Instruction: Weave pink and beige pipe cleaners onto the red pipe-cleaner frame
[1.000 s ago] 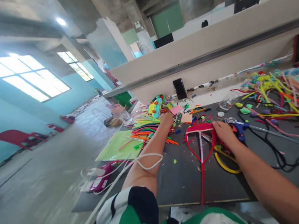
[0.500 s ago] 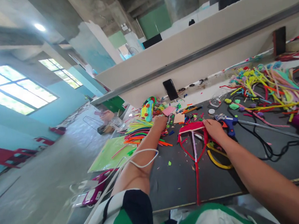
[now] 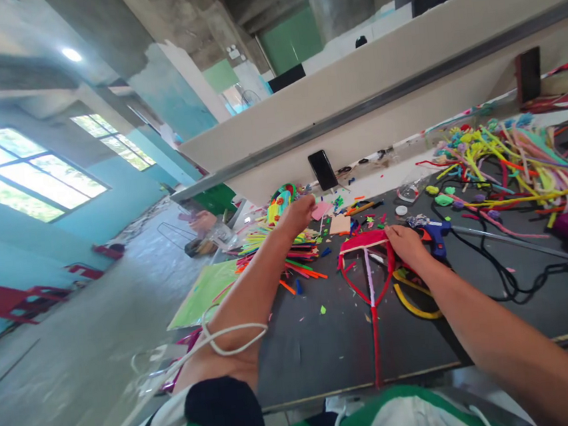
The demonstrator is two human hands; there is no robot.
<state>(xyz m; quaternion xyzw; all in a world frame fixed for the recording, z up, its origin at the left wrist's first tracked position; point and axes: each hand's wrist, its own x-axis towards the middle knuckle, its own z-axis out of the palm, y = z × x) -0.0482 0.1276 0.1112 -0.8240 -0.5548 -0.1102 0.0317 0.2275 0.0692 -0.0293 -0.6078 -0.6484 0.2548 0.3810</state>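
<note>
My right hand (image 3: 406, 245) grips the upper right corner of a red pipe cleaner frame (image 3: 372, 306), lying on the dark table. The frame has a wide red top band, two sides curving down to a point, a pale lilac strip up the middle and a long red stem. Over the far side of the table, my left hand (image 3: 298, 217) is closed beside a pink paper square (image 3: 322, 210); what its fingers hold, if anything, is hidden. Under and beside the left forearm spreads a bundle of coloured pipe cleaners (image 3: 301, 255). A yellow-and-turquoise pipe cleaner piece (image 3: 276, 208) stands behind it.
A blue glue gun (image 3: 435, 235) lies right of my right hand, near black cables (image 3: 511, 281). Yellow curved pieces (image 3: 416, 306) rest beside the frame. A phone (image 3: 323, 170) leans on the partition. More pipe cleaners (image 3: 515, 167) heap at right. A white cord (image 3: 235, 328) crosses my left forearm.
My left hand has lifted and moved slightly farther away, its forearm shifting left with the white cord. My right hand and the red frame have stayed in place.
</note>
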